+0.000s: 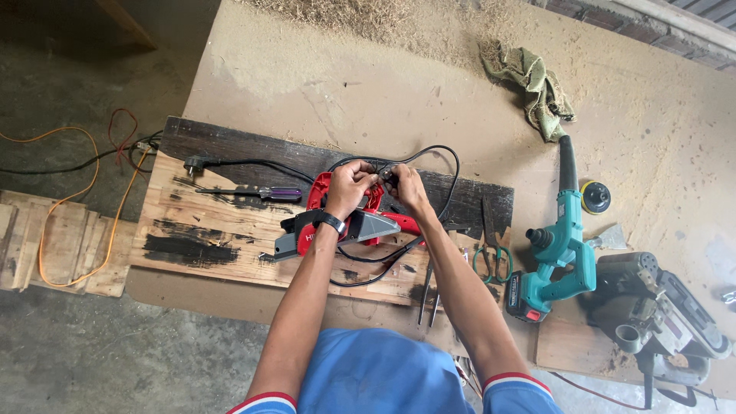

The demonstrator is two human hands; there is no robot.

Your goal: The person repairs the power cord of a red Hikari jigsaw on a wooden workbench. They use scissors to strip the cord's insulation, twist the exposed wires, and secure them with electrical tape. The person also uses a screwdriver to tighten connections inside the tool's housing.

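1. A red and grey power tool (349, 222) lies near the middle of the frame on a scorched plank board (207, 238); its black cord (448, 165) loops up and right, then runs left to a plug (192, 163).
2. The left hand (351, 186) is curled shut over the tool's upper edge, pinching a small part. The right hand (404, 184) meets it, fingertips pinched on the same small dark piece; what that piece is I cannot tell.
3. Risk, as I judge it: the small piece could slip from the fingertips and get lost in the sawdust (368, 15) or between boards. The cord lying under the forearms could snag and drag the tool.
4. Just left lies a purple-handled screwdriver (268, 193). At lower right of the hands lie green-handled pliers (493, 261) and two thin rods (428, 295), near enough to be knocked.
5. Farther right lie a teal cordless blower (560, 245), a belt sander (659, 314) and, above them, a green rag (537, 84).
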